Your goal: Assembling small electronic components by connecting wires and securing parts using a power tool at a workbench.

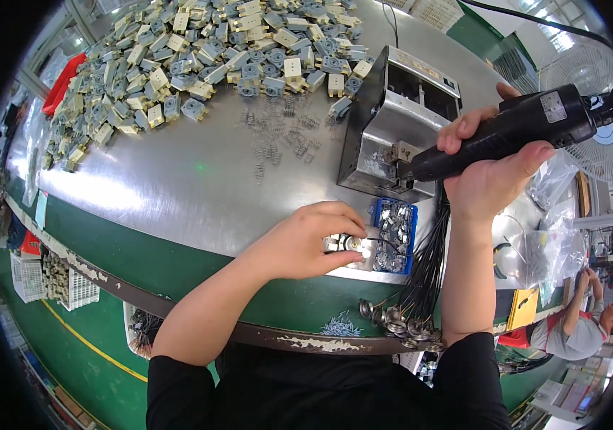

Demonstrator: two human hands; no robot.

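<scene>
My right hand (pixel 492 179) is wrapped round a black electric screwdriver (pixel 514 131), held slanting over the right of the bench. The screwdriver's narrow end reaches the front of a metal box-shaped screw feeder (pixel 371 143); its very tip is hard to make out. Low over the bench, my left hand (pixel 306 240) has its thumb and fingers closed round a small silvery assembly (pixel 353 244) with a round centre and a black wire. Partly covered by the fingers, that assembly lies just left of a blue tray (pixel 413 247) of small metal pieces.
A large heap of grey and cream blocks (pixel 249 61) covers the back left, with loose springs (pixel 285 132) before it. Black cables (pixel 429 269) with round metal ends (pixel 399 324) hang along the front. Small screws or pins (pixel 342 326), a fan (pixel 596 115) and another person (pixel 582 330) also show.
</scene>
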